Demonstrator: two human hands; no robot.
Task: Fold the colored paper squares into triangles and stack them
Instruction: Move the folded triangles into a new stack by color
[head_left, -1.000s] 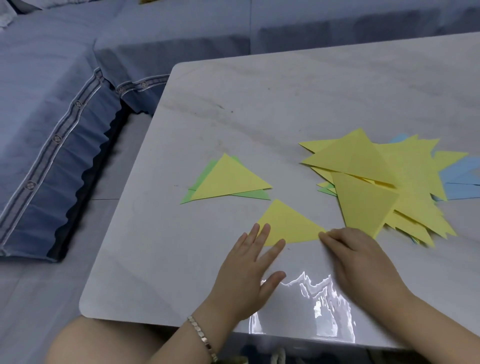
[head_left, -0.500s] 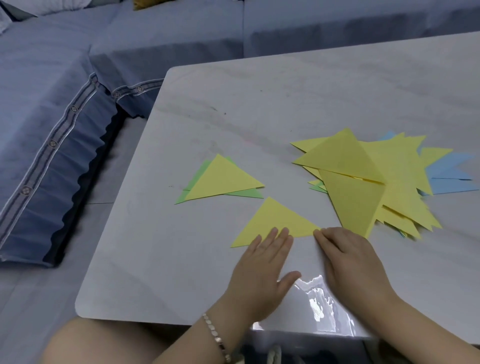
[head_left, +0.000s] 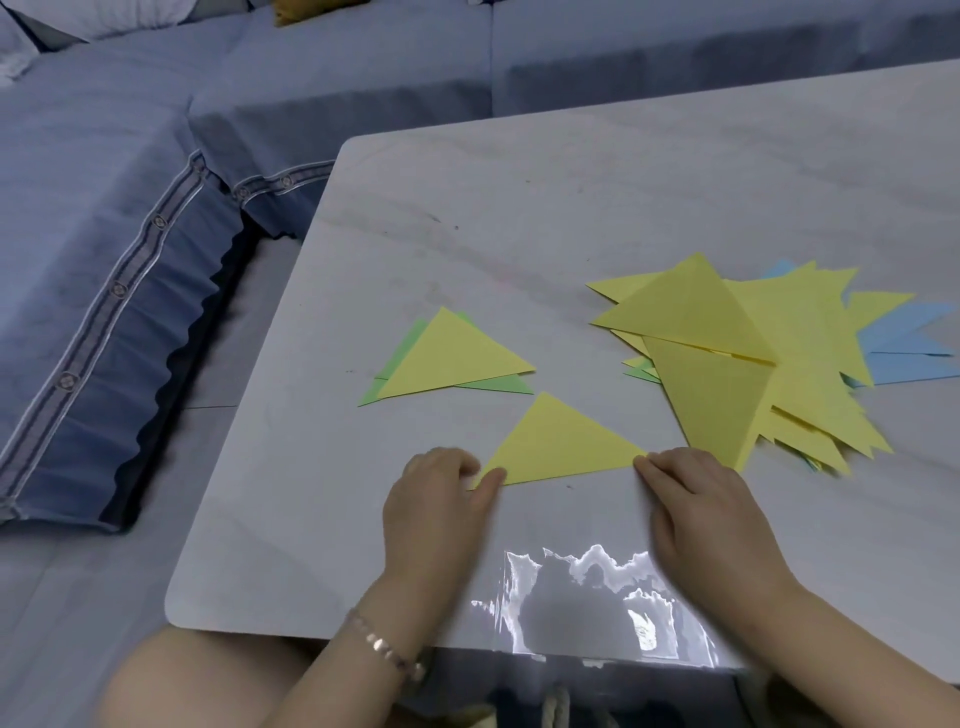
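Both hands bracket a yellow triangle (head_left: 558, 447) by the ends of its near edge. The left hand (head_left: 441, 499) curls over the left corner, thumb on the paper, apparently pinching it. The right hand (head_left: 711, 514) lays nearly straight fingertips against the right corner without gripping.

The triangle lies flat on the table (head_left: 571, 208), near its front edge. Being thin folded paper, it is probably very light, limp and prone to skate on the glossy top. A pinch at a corner, or a finger slid under the long edge, looks like the surest hold, and hard squeezing could crumple it.

Just behind and to the left waits the stack (head_left: 452, 358), yellow on green, apart from the triangle with bare table between. The loose pile (head_left: 753, 364) on the right reaches close beside the right hand, so room lies leftward. A sofa (head_left: 130, 208) sits past the table's left edge.
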